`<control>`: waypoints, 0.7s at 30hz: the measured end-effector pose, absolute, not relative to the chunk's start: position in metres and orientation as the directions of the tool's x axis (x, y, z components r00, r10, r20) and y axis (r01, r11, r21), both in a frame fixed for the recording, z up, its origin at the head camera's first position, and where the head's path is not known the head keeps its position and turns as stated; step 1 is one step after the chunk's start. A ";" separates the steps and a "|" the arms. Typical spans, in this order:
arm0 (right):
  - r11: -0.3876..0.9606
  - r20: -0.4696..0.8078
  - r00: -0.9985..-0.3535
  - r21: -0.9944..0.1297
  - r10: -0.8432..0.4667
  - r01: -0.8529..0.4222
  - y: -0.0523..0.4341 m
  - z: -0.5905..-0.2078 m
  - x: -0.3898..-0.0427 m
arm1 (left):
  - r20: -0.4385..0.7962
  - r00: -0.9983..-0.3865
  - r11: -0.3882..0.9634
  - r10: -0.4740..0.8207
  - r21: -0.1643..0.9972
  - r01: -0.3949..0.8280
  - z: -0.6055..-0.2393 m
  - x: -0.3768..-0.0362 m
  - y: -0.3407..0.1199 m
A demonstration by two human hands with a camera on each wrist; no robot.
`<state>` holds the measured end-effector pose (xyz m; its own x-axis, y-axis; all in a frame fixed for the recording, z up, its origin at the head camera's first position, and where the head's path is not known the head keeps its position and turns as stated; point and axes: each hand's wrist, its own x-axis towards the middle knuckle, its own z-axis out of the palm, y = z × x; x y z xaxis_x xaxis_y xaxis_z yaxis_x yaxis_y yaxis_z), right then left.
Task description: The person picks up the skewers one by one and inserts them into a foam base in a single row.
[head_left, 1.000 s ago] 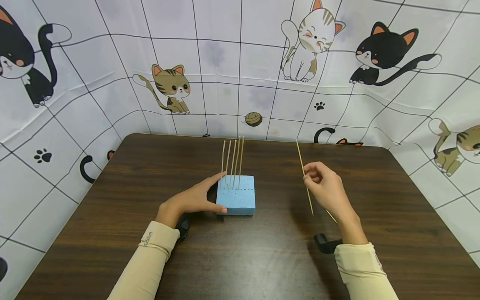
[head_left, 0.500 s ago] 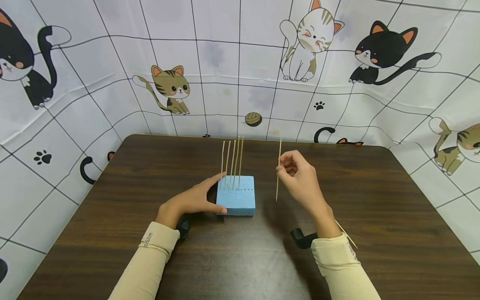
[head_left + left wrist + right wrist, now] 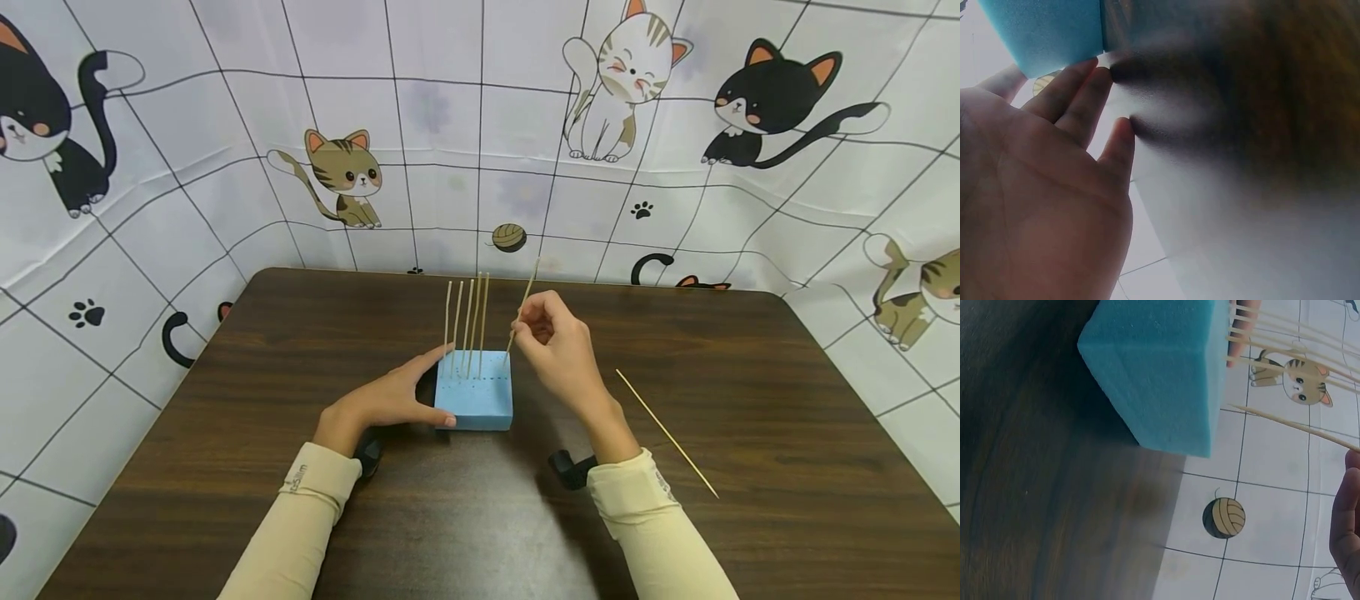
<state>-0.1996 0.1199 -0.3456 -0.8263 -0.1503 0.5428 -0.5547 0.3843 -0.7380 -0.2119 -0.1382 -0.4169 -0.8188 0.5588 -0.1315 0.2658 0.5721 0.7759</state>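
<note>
Skewer (image 3: 521, 312) pinched in the right hand (image 3: 558, 354) slants over the foam block (image 3: 475, 392); left hand (image 3: 390, 400), fingers straight, braces the block's side.

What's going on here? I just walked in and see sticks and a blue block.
A person is working with thin wooden skewers and a blue foam block on a dark wooden table. The left hand rests against the block's left side. The right hand pinches a skewer, its lower tip at the block's top right corner. Five skewers stand upright in the block's back row. One spare skewer lies on the table to the right.
</note>
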 end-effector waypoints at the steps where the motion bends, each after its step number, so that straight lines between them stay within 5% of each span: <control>1: 0.378 0.541 -0.826 -0.741 -0.155 -0.556 0.119 -0.346 -0.200 | -0.131 -0.819 0.575 0.558 0.774 0.267 -0.417 -0.212 -0.138; 21: 0.391 0.475 -0.844 -0.749 -0.248 -0.536 0.109 -0.361 -0.199 | -0.125 -0.813 0.572 0.569 0.770 0.282 -0.417 -0.213 -0.139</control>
